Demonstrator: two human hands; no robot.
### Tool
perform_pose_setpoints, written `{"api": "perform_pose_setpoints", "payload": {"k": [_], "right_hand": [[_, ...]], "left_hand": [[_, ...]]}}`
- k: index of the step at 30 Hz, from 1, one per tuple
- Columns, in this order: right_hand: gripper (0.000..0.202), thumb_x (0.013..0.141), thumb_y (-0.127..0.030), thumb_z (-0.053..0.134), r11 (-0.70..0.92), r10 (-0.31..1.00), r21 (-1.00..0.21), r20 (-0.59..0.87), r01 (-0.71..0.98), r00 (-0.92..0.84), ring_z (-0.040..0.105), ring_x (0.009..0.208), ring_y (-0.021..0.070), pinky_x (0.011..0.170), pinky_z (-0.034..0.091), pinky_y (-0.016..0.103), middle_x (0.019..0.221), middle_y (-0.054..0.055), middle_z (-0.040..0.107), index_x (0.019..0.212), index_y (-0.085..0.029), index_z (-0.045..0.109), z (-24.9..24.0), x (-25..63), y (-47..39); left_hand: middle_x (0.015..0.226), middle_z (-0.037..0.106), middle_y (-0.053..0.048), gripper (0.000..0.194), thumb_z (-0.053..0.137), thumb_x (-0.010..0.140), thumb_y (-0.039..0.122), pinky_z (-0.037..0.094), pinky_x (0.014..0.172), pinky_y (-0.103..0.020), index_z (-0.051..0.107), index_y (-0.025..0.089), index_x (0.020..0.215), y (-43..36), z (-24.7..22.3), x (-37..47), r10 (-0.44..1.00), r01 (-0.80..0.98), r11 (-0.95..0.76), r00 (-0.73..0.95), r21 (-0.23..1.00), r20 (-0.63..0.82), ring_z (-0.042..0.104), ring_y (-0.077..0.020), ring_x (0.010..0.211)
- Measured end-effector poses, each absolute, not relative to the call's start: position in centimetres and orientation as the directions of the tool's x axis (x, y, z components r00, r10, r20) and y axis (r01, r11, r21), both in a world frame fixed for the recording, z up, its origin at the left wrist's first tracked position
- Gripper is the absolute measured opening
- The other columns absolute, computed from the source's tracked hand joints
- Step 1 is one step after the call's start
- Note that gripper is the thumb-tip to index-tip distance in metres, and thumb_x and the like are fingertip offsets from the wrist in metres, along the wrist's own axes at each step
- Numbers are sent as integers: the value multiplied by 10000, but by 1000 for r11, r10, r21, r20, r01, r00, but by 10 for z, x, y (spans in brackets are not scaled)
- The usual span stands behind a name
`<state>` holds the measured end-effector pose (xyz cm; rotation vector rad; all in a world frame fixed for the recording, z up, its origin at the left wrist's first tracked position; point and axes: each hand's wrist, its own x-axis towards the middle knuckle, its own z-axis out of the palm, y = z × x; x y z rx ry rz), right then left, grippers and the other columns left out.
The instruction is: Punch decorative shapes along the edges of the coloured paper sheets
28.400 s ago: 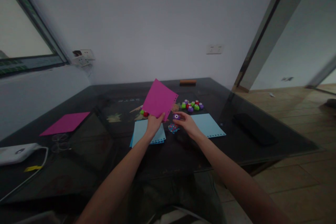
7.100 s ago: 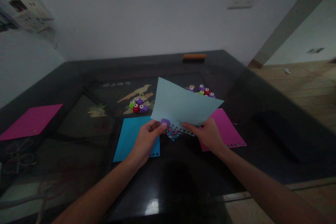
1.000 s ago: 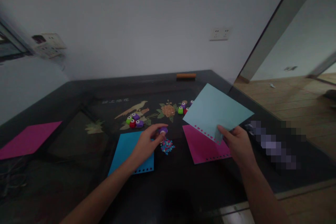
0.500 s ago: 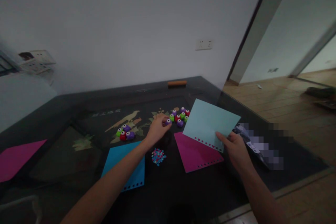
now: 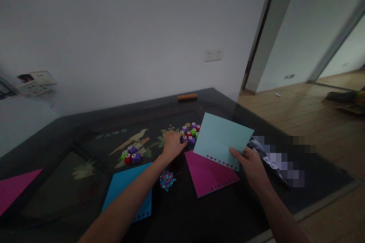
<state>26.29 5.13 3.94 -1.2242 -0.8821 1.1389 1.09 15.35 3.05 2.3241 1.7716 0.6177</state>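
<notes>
My right hand (image 5: pixel 251 161) pinches the lower right edge of a pale mint sheet (image 5: pixel 221 138) with a row of small punched shapes. The sheet is tilted above a magenta sheet (image 5: pixel 209 174) lying on the dark table. My left hand (image 5: pixel 173 145) is closed around a purple eye-topped piece (image 5: pixel 184 139) at the left of a group of purple, green and red pieces (image 5: pixel 193 132). A blue sheet (image 5: pixel 125 184) lies partly under my left forearm. Small coloured bits (image 5: pixel 167 180) form a pile between the blue and magenta sheets.
Several more eye-topped pieces (image 5: pixel 131 155) stand on the left. Another magenta sheet (image 5: pixel 17 188) lies at the far left edge. An orange-brown stick (image 5: pixel 187 97) rests near the wall. A partly blurred packet (image 5: pixel 265 157) is right of my right hand.
The camera view has shifted slightly. My left hand, with the purple piece, is now right against the group of pieces. The mint sheet remains in my right hand.
</notes>
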Motion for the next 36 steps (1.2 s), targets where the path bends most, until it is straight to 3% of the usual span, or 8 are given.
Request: {"api": "perform_pose_setpoints", "payload": {"k": [6,16,21,25,30,36], "right_hand": [[425,614,-424,740,-39,970,-981,-82,-188,227,667,699,252,619,537,364,825,77,712,926,-150,645,43,261,50],[424,602,-433,743,-40,969,-986,-77,-161,236,664,688,250,621,537,369,818,75,714,906,-150,657,43,261,50],[401,583,-439,754,-46,972,-987,-79,-154,220,661,641,256,594,541,381,769,68,713,860,-164,663,42,260,51],[405,571,-444,761,-47,974,-988,-78,-147,211,661,638,256,589,545,382,758,67,713,846,-162,664,41,259,51],[413,578,-411,768,-158,981,-976,-172,-148,90,663,625,248,575,548,374,762,69,714,893,-165,666,42,252,48],[392,600,-406,755,-245,969,-965,-244,-92,-29,665,621,228,568,549,350,789,62,715,900,-169,668,43,238,45]], "left_hand": [[880,632,-76,151,545,777,300,376,850,-336,631,182,817,161,23,7,927,905,-342,282,254,247,549,-223,929],[950,621,-65,216,557,767,253,380,855,-328,604,184,966,168,20,4,942,883,-314,242,350,234,543,-212,945],[1045,603,-90,327,555,771,282,413,855,-345,564,171,1079,150,27,-3,938,818,-313,189,483,289,545,-229,994],[1064,615,-68,254,510,795,243,438,839,-329,589,189,1030,116,38,-10,932,667,-333,127,666,340,576,-198,948],[930,669,-60,249,460,834,327,484,676,-270,619,171,946,68,44,-10,985,328,-135,144,935,92,620,-179,837],[857,683,-65,301,501,809,379,478,589,-247,613,145,963,46,39,-7,986,197,4,161,980,-36,632,-161,735]]}}
